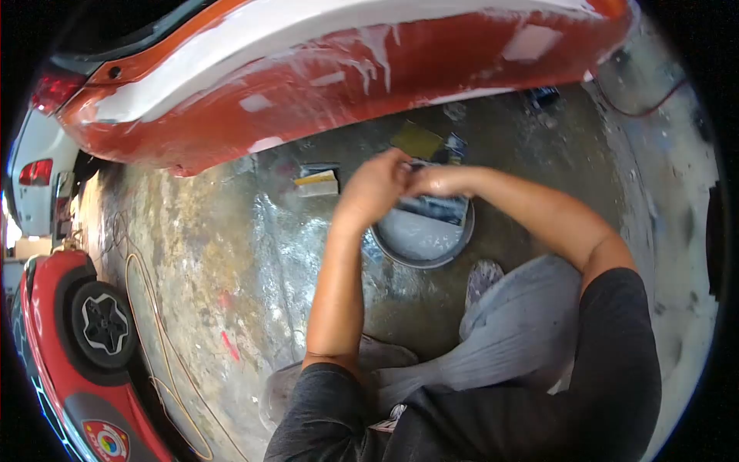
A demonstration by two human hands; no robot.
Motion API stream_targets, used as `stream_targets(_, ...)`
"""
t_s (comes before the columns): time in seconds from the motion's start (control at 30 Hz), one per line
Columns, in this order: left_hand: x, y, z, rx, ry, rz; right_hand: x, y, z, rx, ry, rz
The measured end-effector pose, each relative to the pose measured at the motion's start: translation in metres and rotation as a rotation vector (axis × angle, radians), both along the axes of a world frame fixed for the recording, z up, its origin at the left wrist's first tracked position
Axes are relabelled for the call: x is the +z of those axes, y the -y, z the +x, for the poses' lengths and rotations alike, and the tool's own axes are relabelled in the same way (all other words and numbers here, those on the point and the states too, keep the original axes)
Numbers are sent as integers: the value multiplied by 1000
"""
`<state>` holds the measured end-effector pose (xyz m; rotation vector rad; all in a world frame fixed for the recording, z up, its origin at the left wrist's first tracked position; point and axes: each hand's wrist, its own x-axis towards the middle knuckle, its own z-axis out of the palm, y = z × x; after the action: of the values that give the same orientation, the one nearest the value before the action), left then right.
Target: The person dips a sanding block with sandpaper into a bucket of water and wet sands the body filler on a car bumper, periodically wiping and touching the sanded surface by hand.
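Above a round basin [419, 237] of cloudy grey water, my left hand [375, 189] and my right hand [439, 182] meet with their fingers closed together. Whatever they pinch is mostly hidden behind the fingers. Just under my right hand, a dark wet sheet [437, 208] shows across the far part of the basin; I cannot tell whether the hands hold it. To the left on the wet floor is a small pale block [318, 185] with a yellowish edge. Beyond the hands lies an olive-coloured sheet [416, 142], and a small blue-and-white packet [456, 146] is beside it.
An orange-red car body [308, 100] with white patches and drips spans the top. A hose [158, 323] runs along the floor at left, near a red car with a black wheel [104, 324]. A dark blue object [543, 97] sits at the upper right.
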<state>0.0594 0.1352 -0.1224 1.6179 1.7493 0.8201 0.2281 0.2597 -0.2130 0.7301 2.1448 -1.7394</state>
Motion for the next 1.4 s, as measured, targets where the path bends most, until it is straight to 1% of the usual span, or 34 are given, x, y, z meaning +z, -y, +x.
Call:
stream_targets(0.03, -4, 0, -8, 45, -58, 78, 49, 1, 0, -144, 102, -70)
stream_targets(0.1, -3, 4, -22, 81, -19, 76, 59, -12, 1, -318, -59, -244)
stream_targets(0.2, 0, 9, -29, 170, 54, 67, 75, -16, 0, -533, -212, -432)
stream_targets(0.23, 1, 10, -29, 204, 83, 62, 77, -22, 1, -513, -179, -622)
stream_targets(0.3, -3, 11, -30, 237, 87, 107, 78, -24, 2, -582, -210, -643)
stream_targets(0.37, 1, 13, -27, 255, 78, 148, 78, -23, 4, -591, -258, -638)
stream_targets(0.47, 0, 17, -28, 268, 50, 125, 75, -22, 7, -573, -289, -666)
stream_targets(0.5, -4, 17, -31, 254, 78, 74, 74, -23, 8, -561, -292, -682)
stream_targets(0.53, -8, 16, -34, 240, 105, 23, 77, -25, 12, -546, -203, -728)
stream_targets(0.57, -12, 16, -36, 225, 133, -26, 76, -25, 12, -542, -215, -730)
stream_targets(0.67, -18, 18, -33, 172, 158, 17, 76, -21, 14, -532, -247, -728)
stream_targets(0.77, -15, 18, -27, 166, 105, 77, 75, -25, 15, -498, -253, -791)
stream_targets(0.87, -27, 15, -27, 184, 109, 116, 77, -27, 21, -461, -242, -901)
stream_targets(0.97, -34, 12, -28, 115, 177, 68, 78, -28, 23, -470, -251, -925)
stream_targets(1.07, -36, 10, -28, 54, 579, -8, 76, -29, 22, -483, -251, -857)
stream_targets(1.2, -40, 4, -36, -31, 701, -41, 72, -29, 23, -560, -266, -855)
stream_targets(1.3, -24, 9, -29, -100, 1004, -71, 67, -30, 24, -582, -293, -842)
stream_targets(1.4, -22, 7, -25, 5, 967, -103, 64, -31, 26, -605, -308, -827)
